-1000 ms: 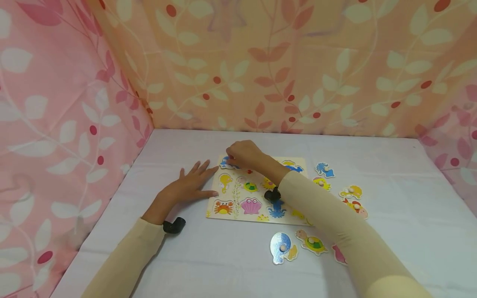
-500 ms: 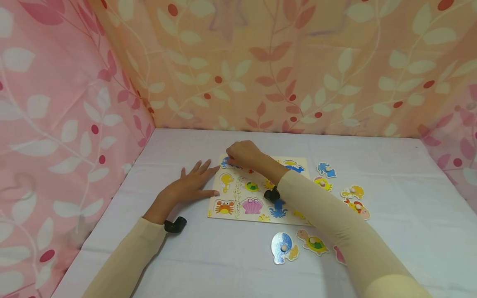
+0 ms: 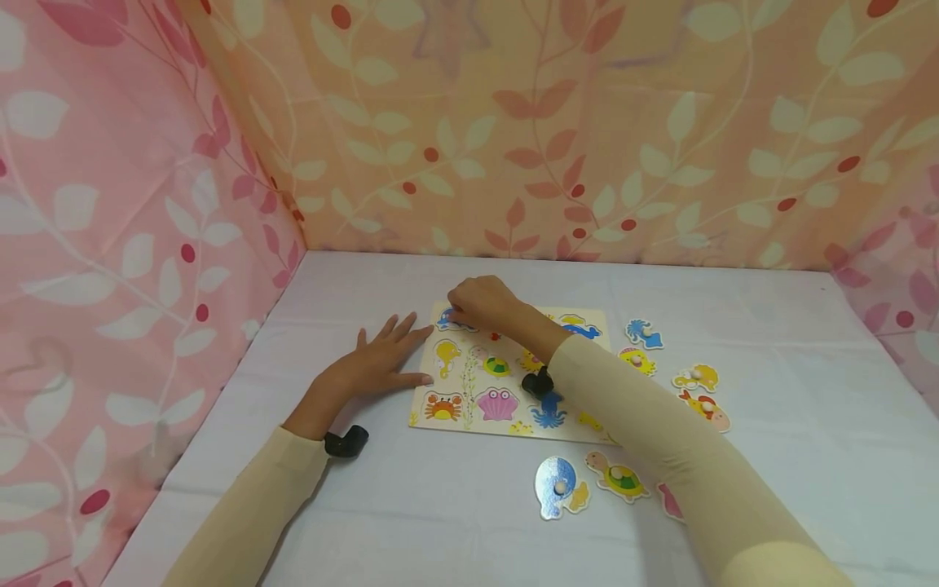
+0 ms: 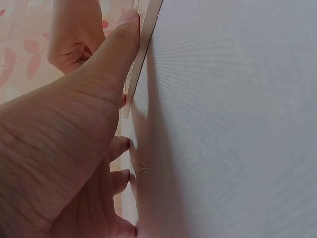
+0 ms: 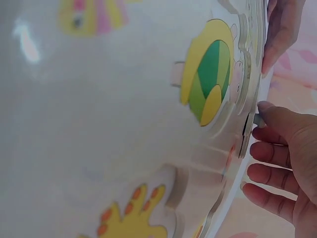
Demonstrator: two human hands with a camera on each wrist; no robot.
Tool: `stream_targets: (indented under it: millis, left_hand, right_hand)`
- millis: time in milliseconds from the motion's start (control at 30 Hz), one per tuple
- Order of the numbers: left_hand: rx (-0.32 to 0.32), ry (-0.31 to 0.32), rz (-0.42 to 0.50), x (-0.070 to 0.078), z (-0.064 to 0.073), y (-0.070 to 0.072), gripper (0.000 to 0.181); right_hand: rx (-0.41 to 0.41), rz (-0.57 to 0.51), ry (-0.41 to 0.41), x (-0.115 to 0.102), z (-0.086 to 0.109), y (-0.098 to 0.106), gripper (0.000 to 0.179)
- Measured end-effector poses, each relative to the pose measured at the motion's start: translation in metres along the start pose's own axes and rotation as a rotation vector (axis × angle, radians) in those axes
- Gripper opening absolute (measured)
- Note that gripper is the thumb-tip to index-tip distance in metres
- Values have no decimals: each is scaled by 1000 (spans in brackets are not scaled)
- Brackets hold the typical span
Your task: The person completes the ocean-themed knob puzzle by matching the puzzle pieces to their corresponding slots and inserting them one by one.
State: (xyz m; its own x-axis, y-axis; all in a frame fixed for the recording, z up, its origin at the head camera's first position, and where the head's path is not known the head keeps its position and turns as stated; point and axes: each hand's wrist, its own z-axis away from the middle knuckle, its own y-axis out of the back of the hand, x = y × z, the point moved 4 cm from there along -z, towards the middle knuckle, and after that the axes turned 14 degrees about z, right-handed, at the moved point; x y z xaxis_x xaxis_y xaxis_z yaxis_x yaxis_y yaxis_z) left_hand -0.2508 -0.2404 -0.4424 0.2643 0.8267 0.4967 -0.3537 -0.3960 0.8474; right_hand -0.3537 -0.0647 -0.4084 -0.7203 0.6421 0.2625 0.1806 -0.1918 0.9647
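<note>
The wooden puzzle board (image 3: 477, 430) lies on the table, printed with sea animals such as a crab, a shell and a turtle. At its far left corner, my right hand (image 3: 484, 303) reaches across and pinches the small knob of a blue puzzle piece (image 3: 444, 319); the hand covers part of this piece. In the right wrist view, thumb and index finger meet at the knob (image 5: 258, 120), and the piece sits low at the board. My left hand (image 3: 374, 365) lies spread at the board's left side, its thumb (image 4: 130, 37) on the edge and other fingertips down on the cloth.
Loose knobbed pieces lie right of the board: a blue squid (image 3: 644, 333), a yellow piece (image 3: 637, 361), a seahorse (image 3: 695, 377) and a red-yellow fish (image 3: 706, 409). Nearer are a blue whale-like piece (image 3: 555, 483), a turtle (image 3: 618, 477) and a pink piece (image 3: 669, 500), partly under the right sleeve.
</note>
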Motion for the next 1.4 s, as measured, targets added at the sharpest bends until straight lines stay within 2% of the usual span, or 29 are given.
stream_targets:
  millis: [667, 833, 1400]
  left_hand:
    - [5, -4, -7, -2, -2, 0, 96]
    - [0, 3, -7, -3, -3, -1, 97]
    - [-5, 6, 6, -2, -1, -2, 95]
  right_hand:
    - [-14, -113, -8, 4, 1, 1, 22]
    - [-21, -179, -26, 5, 3, 0, 21]
    - [33, -285, -64, 6, 9, 0, 16]
